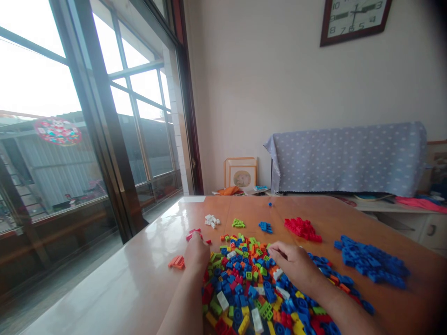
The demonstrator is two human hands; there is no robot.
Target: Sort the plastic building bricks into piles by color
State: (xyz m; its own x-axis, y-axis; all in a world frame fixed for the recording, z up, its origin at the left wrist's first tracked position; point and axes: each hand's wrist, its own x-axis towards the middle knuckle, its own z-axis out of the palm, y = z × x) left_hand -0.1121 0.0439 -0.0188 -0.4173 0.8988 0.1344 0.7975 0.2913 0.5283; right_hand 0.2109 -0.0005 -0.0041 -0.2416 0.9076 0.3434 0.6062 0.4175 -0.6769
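My left hand [197, 253] reaches over the left edge of a large mixed heap of toy building bricks [244, 284]. Its fingertips point down at a small group of pink bricks [193, 232] and are mostly hidden behind the hand. Over the heap's upper right part is my right hand [291, 261], its fingers curled in and the tips low at the bricks. Whatever it may pinch is too small or covered to make out. Just left of my left wrist lie a few orange bricks [177, 262].
Sorted groups ring the heap: white bricks [212, 220], lime green bricks [239, 223], a small blue group [266, 227], red bricks [302, 229] and a larger blue pile [372, 260]. One blue piece [270, 204] lies near the far edge of the wooden table [296, 207].
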